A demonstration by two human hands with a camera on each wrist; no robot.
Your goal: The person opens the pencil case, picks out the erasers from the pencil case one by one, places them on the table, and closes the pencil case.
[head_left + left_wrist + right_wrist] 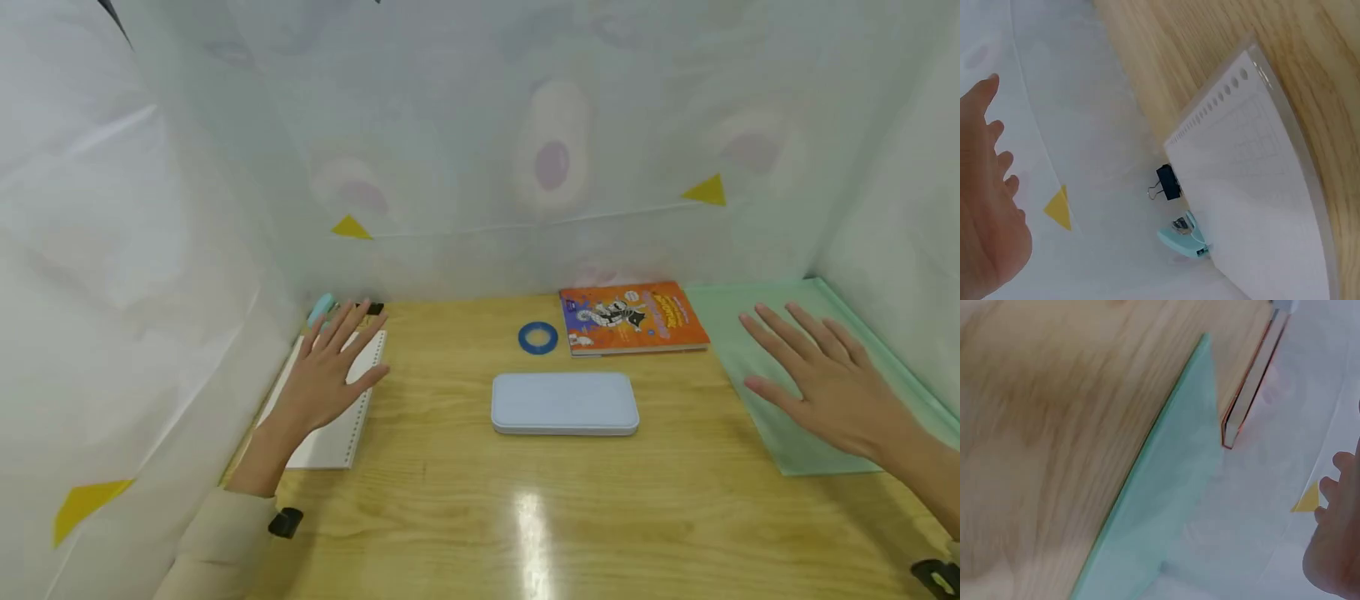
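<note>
Plainly, nothing is being gripped: the person's left hand (321, 379) is spread, seemingly raised over the white, ring-holed paper notebook (328, 442) at the left of the table (435, 517), and the right hand (828, 383), fingers likewise spread, appears raised over the flat, pale green, smooth rectangular sheet (798, 450) on the right. Watching from here, I'd judge the notebook light and rather bendy, its page corners easy to crease; I'd take it along the holed edge, which faces the table's middle, thumb on top and fingers beneath. The green sheet looks stiffer and slippery; whether it is glass or plastic I cannot tell, so I'd treat it as possibly fragile and lift it by two opposite edges. Between the two lies the pale blue, rounded rectangular case (565, 402), well apart from either hand. It seems rigid and light, best held across its narrow width, though the smooth lid might slide under dry fingers.
</note>
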